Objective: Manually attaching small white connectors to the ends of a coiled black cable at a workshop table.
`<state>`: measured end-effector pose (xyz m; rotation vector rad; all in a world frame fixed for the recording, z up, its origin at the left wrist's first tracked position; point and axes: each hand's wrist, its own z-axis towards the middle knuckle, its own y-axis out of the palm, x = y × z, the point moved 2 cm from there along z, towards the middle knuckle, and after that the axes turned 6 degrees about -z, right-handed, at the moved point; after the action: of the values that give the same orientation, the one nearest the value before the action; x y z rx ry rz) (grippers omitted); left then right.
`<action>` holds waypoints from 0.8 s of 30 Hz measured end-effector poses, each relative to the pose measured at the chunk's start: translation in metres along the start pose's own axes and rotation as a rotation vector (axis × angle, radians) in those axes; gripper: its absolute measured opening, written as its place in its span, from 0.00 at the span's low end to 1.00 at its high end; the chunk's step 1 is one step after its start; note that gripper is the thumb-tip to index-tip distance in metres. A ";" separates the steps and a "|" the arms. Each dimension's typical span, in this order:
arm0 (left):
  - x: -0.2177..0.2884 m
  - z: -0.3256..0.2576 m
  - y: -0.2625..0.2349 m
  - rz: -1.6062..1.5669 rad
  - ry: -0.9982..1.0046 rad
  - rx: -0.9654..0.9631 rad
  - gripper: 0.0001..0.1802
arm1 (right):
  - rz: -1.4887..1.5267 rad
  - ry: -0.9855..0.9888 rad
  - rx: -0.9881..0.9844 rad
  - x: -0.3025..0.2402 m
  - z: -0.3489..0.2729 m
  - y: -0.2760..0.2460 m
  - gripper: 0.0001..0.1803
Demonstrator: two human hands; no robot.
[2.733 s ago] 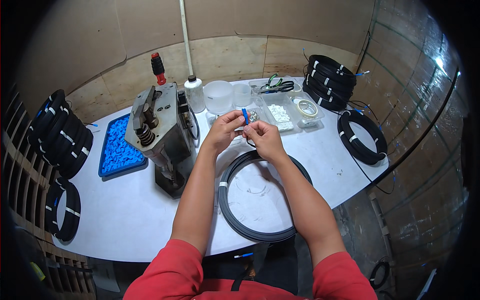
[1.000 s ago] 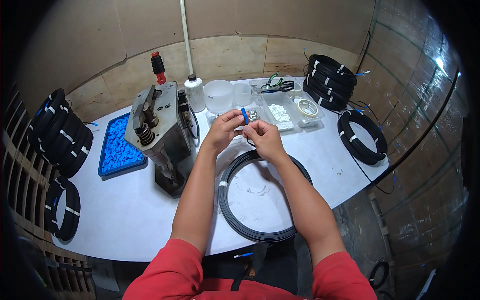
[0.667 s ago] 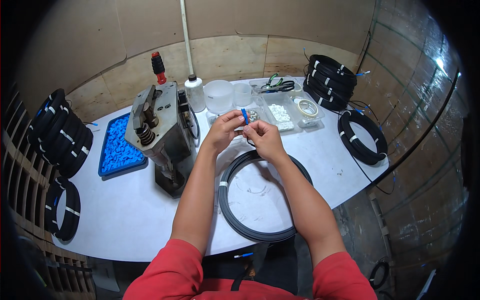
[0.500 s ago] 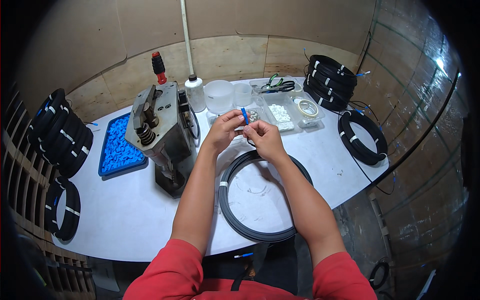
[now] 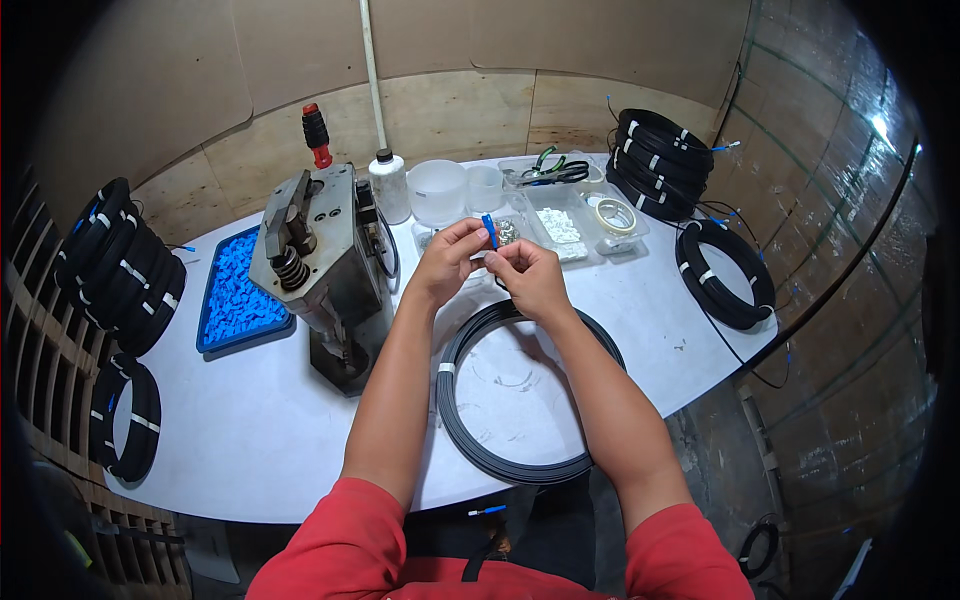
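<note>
Between my hands is a small blue connector (image 5: pixel 489 229), held upright above the far side of a coiled black cable. My left hand (image 5: pixel 452 260) pinches the connector between thumb and fingers. My right hand (image 5: pixel 532 278) is closed just below it, on the thin black cable end; the fingertips partly hide where the two meet. The cable coil (image 5: pixel 449 420) lies flat on the white table under my forearms, bound with a white band. A second blue connector (image 5: pixel 489 511) with a pale tip hangs at the table's near edge.
A metal press (image 5: pixel 335 250) stands left of my arms, beside a blue tray (image 5: pixel 250 345) of small blue parts. Clear boxes (image 5: pixel 570 258) with white and metal pieces, a tape roll (image 5: pixel 615 215) and a bottle (image 5: pixel 389 190) sit behind. Black coils (image 5: pixel 660 165) are stacked on both sides.
Almost nothing differs. Both hands stay in place around the blue connector, with only a slight shift of the fingers.
</note>
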<state>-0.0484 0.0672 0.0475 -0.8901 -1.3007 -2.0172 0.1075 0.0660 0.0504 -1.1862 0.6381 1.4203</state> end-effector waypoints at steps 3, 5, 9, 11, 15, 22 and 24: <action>-0.004 0.004 -0.011 -0.053 0.030 -0.036 0.11 | 0.012 -0.014 -0.016 0.003 0.002 0.005 0.08; -0.005 0.005 -0.005 -0.076 0.013 -0.027 0.11 | -0.010 -0.021 -0.015 0.005 0.002 0.002 0.08; -0.002 0.002 0.002 -0.065 -0.038 0.012 0.11 | -0.023 -0.039 0.002 0.009 0.003 0.000 0.09; -0.001 0.002 -0.001 -0.078 -0.017 -0.003 0.11 | -0.002 -0.035 -0.009 0.008 0.003 0.002 0.09; -0.001 0.003 -0.001 -0.098 0.026 -0.034 0.11 | -0.010 -0.033 -0.023 0.007 0.002 0.002 0.10; -0.004 0.002 -0.006 -0.038 -0.051 -0.044 0.10 | 0.010 -0.024 -0.039 0.006 0.003 0.003 0.09; -0.004 0.002 -0.007 -0.058 -0.046 -0.048 0.11 | 0.002 -0.029 -0.035 0.005 0.003 0.003 0.09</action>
<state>-0.0510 0.0725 0.0409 -0.9356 -1.3219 -2.0922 0.1041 0.0695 0.0461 -1.1910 0.5965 1.4527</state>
